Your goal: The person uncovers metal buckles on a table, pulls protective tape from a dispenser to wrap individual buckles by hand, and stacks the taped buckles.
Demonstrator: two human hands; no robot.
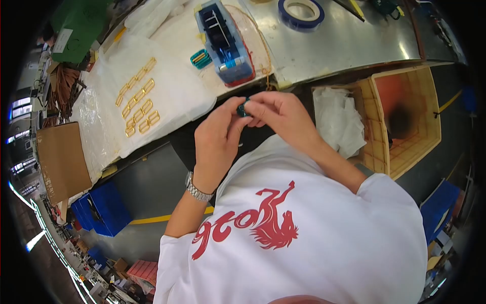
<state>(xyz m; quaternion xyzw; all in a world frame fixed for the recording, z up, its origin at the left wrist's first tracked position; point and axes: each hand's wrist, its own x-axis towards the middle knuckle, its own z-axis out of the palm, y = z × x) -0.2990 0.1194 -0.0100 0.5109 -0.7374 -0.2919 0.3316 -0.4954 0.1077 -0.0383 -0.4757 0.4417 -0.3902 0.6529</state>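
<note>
Near the table's front edge, my left hand (218, 134) and my right hand (284, 117) meet, fingertips pinched around a small dark teal piece (243, 107). The fingers cover most of it, so its exact kind cannot be made out. Just beyond them stands a blue tape dispenser (230, 61). Beside that dispenser lies a teal piece with a gold bar (201, 59). To the left, several gold rectangular buckles (137, 104) are laid out in rows on white plastic sheeting (177, 86).
A roll of blue-edged tape (300, 13) lies on the metal tabletop (354, 48). At right are a box of white plastic bags (336, 121) and a yellow crate (430, 109). A cardboard box (62, 159) sits by the left table edge, above a blue bin (109, 207).
</note>
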